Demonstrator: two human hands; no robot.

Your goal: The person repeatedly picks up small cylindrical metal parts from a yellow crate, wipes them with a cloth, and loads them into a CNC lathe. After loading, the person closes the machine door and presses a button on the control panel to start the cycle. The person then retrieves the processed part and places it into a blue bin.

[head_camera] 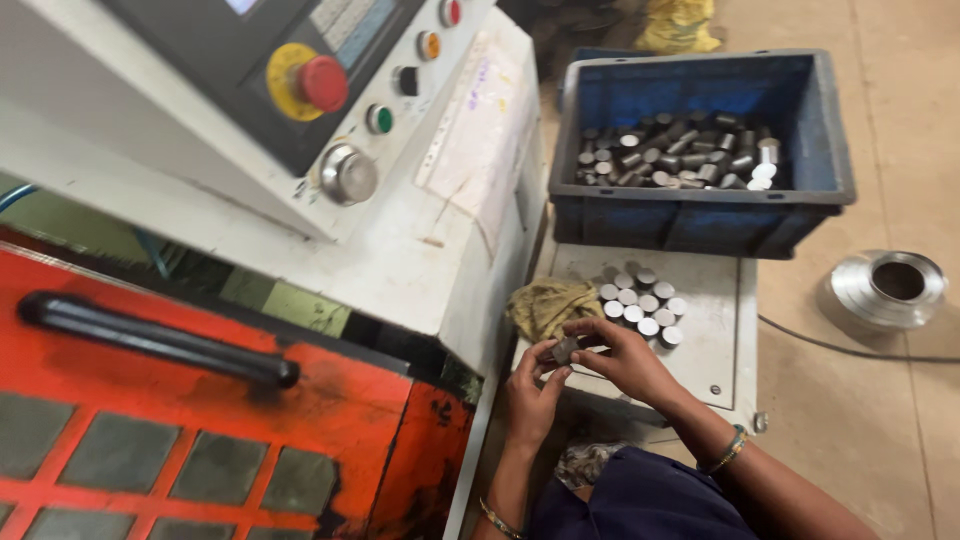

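While both hands (575, 365) pinch one metal slug (565, 350), ten slugs (642, 300) stand on table (715, 330).

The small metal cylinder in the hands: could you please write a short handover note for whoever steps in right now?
Left hand and right hand together hold one small metal cylinder over the grey stand.
A cluster of finished-looking cylinders stands upright on the stand, beside a yellow rag.
The blue crate behind holds a heap of similar cylinders.
The machine's red door is shut.
Done: about a dozen pieces set out. Left: apparently the crate's pieces, and the one in hand.
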